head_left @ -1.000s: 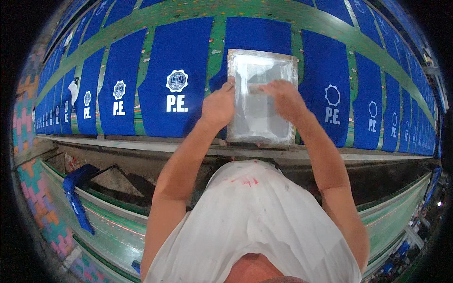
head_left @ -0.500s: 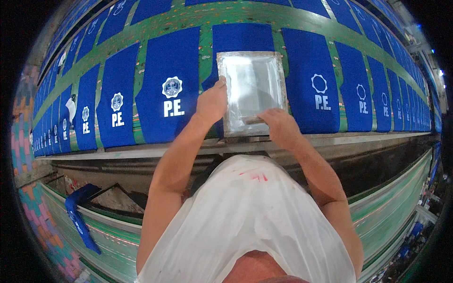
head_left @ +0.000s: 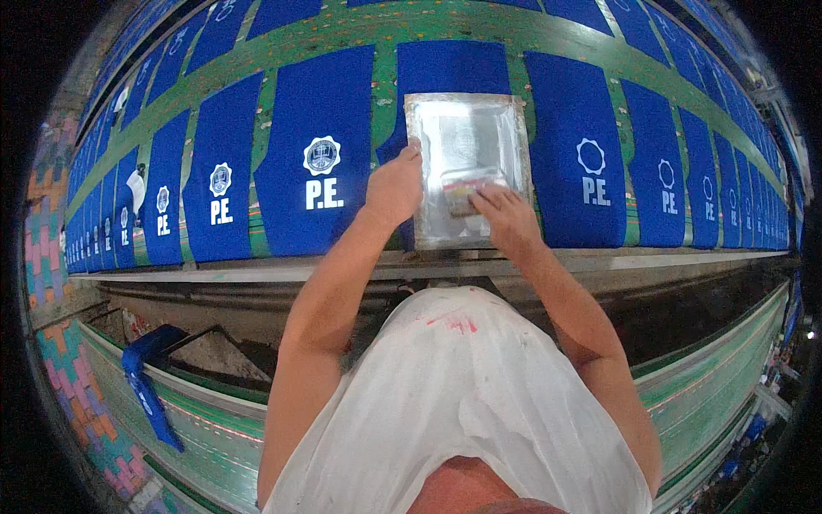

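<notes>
Light is moderate mid-view and falls away to solid black around the round fisheye rim. Glare whitens patches of the silver-edged frame (head_left: 432, 163), and a pale sheen lies along the green surface (head_left: 565, 32). The right hand's fingers (head_left: 499, 202) and the block (head_left: 462, 197) under them look slightly smeared, while the left hand (head_left: 395, 188) is crisper. The white shirt (head_left: 479, 368) reads bright with soft folds; the trough (head_left: 231, 300) sinks into deep shadow. Straight edges bow strongly outward. Blue cloth panels (head_left: 321, 94) lose detail toward both sides. A small light (head_left: 810, 335) glows far right, above dim clutter (head_left: 755, 428) that seems out of focus.
</notes>
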The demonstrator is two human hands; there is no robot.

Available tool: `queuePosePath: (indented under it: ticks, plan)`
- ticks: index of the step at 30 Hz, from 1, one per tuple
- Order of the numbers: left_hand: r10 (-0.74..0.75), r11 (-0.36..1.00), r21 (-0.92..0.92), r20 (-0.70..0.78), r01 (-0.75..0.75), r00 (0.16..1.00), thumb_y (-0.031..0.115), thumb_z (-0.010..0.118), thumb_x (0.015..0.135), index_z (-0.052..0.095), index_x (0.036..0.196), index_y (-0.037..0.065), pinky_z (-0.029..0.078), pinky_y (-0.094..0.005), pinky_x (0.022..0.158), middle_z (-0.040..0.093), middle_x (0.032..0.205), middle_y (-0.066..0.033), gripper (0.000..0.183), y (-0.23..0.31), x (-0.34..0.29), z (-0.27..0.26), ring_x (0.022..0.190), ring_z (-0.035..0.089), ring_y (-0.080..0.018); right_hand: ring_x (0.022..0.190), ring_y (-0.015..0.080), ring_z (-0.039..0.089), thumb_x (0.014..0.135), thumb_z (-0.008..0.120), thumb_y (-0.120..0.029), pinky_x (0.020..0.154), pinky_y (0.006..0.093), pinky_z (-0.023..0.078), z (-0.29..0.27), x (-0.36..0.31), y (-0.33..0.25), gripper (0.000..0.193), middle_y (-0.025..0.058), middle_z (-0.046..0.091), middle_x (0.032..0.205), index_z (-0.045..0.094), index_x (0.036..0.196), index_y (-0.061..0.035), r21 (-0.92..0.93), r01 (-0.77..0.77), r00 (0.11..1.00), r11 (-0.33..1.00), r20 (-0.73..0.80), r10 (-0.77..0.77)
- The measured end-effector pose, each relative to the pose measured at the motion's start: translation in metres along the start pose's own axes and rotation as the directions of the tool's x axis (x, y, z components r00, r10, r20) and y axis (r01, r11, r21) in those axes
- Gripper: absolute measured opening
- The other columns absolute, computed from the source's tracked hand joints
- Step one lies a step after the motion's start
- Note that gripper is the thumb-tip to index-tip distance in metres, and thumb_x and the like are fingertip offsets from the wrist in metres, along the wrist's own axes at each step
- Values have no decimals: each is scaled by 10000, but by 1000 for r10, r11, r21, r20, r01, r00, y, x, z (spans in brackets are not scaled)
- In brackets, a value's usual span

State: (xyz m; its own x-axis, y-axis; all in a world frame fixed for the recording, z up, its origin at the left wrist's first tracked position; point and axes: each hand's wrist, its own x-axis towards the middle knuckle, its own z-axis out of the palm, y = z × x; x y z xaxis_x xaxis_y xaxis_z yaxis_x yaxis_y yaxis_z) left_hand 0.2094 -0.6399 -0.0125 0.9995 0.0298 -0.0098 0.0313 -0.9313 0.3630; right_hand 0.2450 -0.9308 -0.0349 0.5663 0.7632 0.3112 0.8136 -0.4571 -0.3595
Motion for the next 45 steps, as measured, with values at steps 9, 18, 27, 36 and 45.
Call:
queuePosePath:
  ticks: [9, 18, 27, 36, 45]
  plan:
    - [-48, 999, -18, 7, 49, 999, 39, 630, 968, 741, 1350, 4, 635, -487, 1048, 623, 1632, -124, 399, 3, 1, 1, 1274, 747, -369, 1235, 432, 736, 905, 630, 61, 1075, 538, 590, 3, 128, 78, 474, 204, 778, 1341, 755, 1344, -66, -37, -53, 999, 998, -8, 53]
    - [-81, 997, -14, 26, 82, 996, 60, 593, 996, 739, 1328, -2, 633, -492, 1049, 624, 1636, -152, 368, 10, 3, -1, 1257, 757, -371, 1284, 435, 738, 918, 635, 89, 1123, 544, 571, -13, 146, 92, 508, 235, 796, 1321, 783, 1379, -64, 61, -16, 989, 998, 151, 7]
    - [-57, 998, -30, 23, 57, 998, 27, 625, 961, 715, 1401, -6, 622, -482, 1081, 613, 1650, -152, 450, 8, 3, -4, 1309, 738, -348, 1246, 397, 712, 883, 677, 34, 1119, 522, 533, -34, 22, 12, 507, 181, 763, 1287, 748, 1375, -62, 168, 41, 974, 985, 213, -77]
    - [-36, 999, -21, 13, 36, 999, 10, 630, 948, 737, 1291, -24, 625, -501, 1048, 629, 1623, -159, 361, 8, 3, -4, 1251, 755, -378, 1171, 398, 768, 896, 660, 49, 1049, 513, 603, -66, 55, 30, 448, 194, 818, 1227, 794, 1313, -44, 110, -89, 852, 990, 523, 18]
    - [-87, 995, 47, 76, 83, 993, 17, 658, 923, 736, 1315, -8, 637, -481, 1039, 640, 1595, -138, 400, 17, -1, -6, 1265, 749, -368, 1220, 450, 741, 913, 646, 30, 1068, 540, 587, -31, 167, 108, 435, 209, 813, 1273, 806, 1306, -68, 72, -58, 978, 996, 204, 42]
